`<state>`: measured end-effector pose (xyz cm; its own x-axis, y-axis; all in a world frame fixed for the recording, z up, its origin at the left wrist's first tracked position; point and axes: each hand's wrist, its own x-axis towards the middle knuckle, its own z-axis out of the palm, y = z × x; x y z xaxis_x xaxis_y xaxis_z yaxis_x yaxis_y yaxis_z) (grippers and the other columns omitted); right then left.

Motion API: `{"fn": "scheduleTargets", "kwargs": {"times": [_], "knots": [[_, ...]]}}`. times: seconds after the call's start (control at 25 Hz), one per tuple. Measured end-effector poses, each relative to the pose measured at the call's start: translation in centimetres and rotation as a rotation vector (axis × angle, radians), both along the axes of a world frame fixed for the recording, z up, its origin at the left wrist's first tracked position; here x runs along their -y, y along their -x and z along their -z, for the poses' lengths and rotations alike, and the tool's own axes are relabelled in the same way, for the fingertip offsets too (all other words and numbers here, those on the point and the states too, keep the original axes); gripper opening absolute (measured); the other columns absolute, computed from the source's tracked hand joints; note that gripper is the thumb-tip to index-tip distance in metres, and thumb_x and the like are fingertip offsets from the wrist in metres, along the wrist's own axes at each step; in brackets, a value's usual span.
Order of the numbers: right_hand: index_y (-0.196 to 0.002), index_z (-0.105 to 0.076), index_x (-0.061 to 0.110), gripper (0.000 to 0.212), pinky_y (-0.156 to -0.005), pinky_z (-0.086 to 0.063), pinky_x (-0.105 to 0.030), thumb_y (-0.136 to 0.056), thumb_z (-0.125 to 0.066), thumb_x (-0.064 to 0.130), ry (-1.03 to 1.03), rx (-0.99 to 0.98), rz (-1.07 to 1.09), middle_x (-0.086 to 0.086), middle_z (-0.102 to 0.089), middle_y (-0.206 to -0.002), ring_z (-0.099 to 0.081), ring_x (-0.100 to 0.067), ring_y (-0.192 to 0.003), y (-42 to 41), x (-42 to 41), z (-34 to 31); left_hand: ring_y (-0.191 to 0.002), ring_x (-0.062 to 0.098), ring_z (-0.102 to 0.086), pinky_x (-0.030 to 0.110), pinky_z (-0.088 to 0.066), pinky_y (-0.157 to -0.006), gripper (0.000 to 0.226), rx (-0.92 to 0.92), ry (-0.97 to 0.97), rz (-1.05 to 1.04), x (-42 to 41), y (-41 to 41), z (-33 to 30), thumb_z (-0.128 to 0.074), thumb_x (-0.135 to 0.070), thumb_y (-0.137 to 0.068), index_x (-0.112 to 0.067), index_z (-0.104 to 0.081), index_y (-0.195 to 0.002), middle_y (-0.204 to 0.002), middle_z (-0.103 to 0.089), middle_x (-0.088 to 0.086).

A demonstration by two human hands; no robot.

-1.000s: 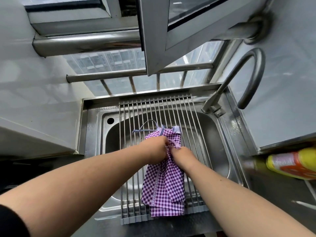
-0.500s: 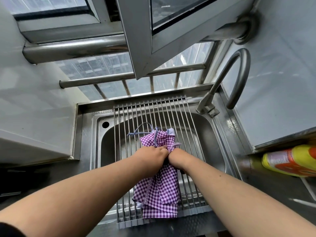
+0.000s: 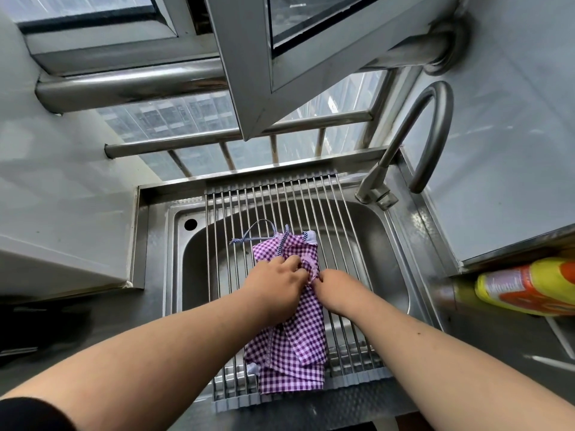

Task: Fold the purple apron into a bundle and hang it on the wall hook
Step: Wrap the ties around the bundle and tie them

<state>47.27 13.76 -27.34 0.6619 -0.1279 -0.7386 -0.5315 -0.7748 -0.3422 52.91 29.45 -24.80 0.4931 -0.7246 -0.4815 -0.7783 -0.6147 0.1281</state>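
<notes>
The purple checked apron (image 3: pixel 298 346) lies folded into a long narrow strip on the roll-up rack (image 3: pixel 280 197) over the sink. Its blue-and-white cord loop (image 3: pixel 258 230) sticks out at the far end. My left hand (image 3: pixel 275 286) rests on the strip's middle, its fingers curled and pinching a fold of cloth. My right hand (image 3: pixel 337 289) meets it from the right and pinches the same fold with its fingertips. No wall hook is in view.
The steel sink (image 3: pixel 382 244) sits below a barred window (image 3: pixel 242 135), with an open window sash (image 3: pixel 249 73) hanging overhead. A curved faucet (image 3: pixel 417 132) stands at the back right. A yellow and orange bottle (image 3: pixel 529 287) lies on the right counter.
The view has shifted slightly. My hands have stayed together at the middle of the apron, gathering the cloth; my left fingers now reach further over the fold.
</notes>
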Motion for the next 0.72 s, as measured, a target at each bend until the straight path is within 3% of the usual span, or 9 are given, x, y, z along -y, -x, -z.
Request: {"fn": "scheduleTargets", "kwargs": {"times": [0.04, 0.12, 0.2, 0.36, 0.56, 0.72], "knots": [[-0.116, -0.067, 0.015, 0.027, -0.088, -0.053, -0.037, -0.107, -0.043, 0.025, 0.021, -0.009, -0.025, -0.011, -0.071, -0.115, -0.067, -0.032, -0.104, -0.1, 0.0, 0.5, -0.125, 0.025, -0.053, 0.045, -0.043, -0.111, 0.046, 0.007, 0.03, 0.029, 0.0, 0.0, 0.2, -0.023, -0.03, -0.105, -0.024, -0.053, -0.14, -0.155, -0.049, 0.005], [-0.142, -0.06, 0.014, 0.04, -0.098, -0.055, -0.041, -0.105, -0.043, 0.017, 0.084, -0.046, -0.144, -0.014, -0.068, -0.135, -0.066, -0.035, -0.119, -0.3, -0.2, 0.8, -0.156, 0.026, -0.028, 0.048, -0.022, -0.128, 0.058, -0.056, 0.013, 0.066, -0.1, 0.2, 0.6, -0.021, -0.028, -0.107, -0.031, -0.025, -0.165, -0.173, -0.021, 0.001], [-0.148, -0.056, 0.014, 0.045, -0.102, -0.054, -0.042, -0.105, -0.041, 0.013, 0.084, -0.049, -0.211, -0.013, -0.065, -0.141, -0.064, -0.034, -0.124, -0.4, -0.5, 0.9, -0.161, 0.026, -0.012, 0.049, -0.019, -0.13, 0.063, -0.13, -0.05, 0.055, -0.5, 0.6, 1.3, -0.024, -0.023, -0.107, -0.03, -0.004, -0.167, -0.175, 0.001, -0.001], [-0.137, -0.063, 0.003, 0.039, -0.103, -0.05, -0.041, -0.107, -0.039, 0.008, 0.025, 0.007, -0.264, -0.017, -0.065, -0.136, -0.063, -0.035, -0.121, 0.4, -0.2, 0.3, -0.162, 0.027, -0.005, 0.054, -0.025, -0.128, 0.069, -0.162, -0.123, 0.003, -0.4, 1.0, 2.6, -0.03, -0.023, -0.105, -0.028, -0.001, -0.168, -0.176, 0.007, -0.002], [-0.114, -0.067, 0.02, 0.029, -0.081, -0.05, -0.035, -0.11, -0.04, 0.028, 0.06, 0.071, -0.073, -0.006, -0.071, -0.111, -0.066, -0.026, -0.097, 1.7, 0.8, 0.5, -0.162, 0.032, -0.003, 0.056, -0.024, -0.127, 0.068, -0.13, -0.139, 0.01, 0.0, 1.3, 2.8, -0.03, -0.026, -0.106, -0.039, 0.0, -0.166, -0.175, 0.008, -0.001], [-0.106, -0.066, 0.023, 0.031, -0.079, -0.049, -0.034, -0.111, -0.038, 0.035, 0.035, 0.033, -0.008, -0.007, -0.069, -0.104, -0.066, -0.027, -0.095, 3.0, 1.1, 1.2, -0.162, 0.033, 0.0, 0.059, -0.025, -0.126, 0.074, -0.112, -0.162, 0.037, -0.4, 1.2, 3.1, -0.034, -0.024, -0.106, -0.051, 0.008, -0.161, -0.174, 0.011, -0.002]]}}
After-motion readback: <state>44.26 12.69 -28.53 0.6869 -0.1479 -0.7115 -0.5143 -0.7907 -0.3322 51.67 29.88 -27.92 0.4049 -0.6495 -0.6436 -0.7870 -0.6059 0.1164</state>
